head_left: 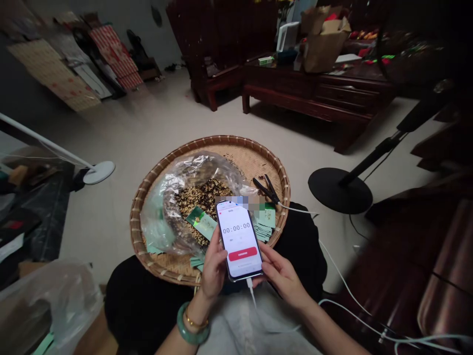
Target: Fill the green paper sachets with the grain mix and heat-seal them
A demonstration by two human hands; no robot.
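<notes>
A smartphone [240, 239] with a lit screen reading 00:00:00 and a red button is held upright in front of me. My left hand [214, 264] grips its left edge, and my right hand [279, 273] grips its lower right edge. A white charging cable [251, 291] is plugged into its bottom. Behind it, a round woven bamboo tray [148, 172] rests over my lap. In the tray lies an open clear plastic bag [199, 165] of dark and pale dried pieces [195, 195]. A green packet [201, 222] lies on them. At right are a black hand-held sealer-like tool [266, 189] and stacked green packets [266, 224].
A black round stand base [340, 190] is on the floor at right, a white one [99, 172] at left. White cables [343, 276] run along my right side. A dark wooden table [314, 93] stands ahead. A plastic bag [55, 301] sits at lower left.
</notes>
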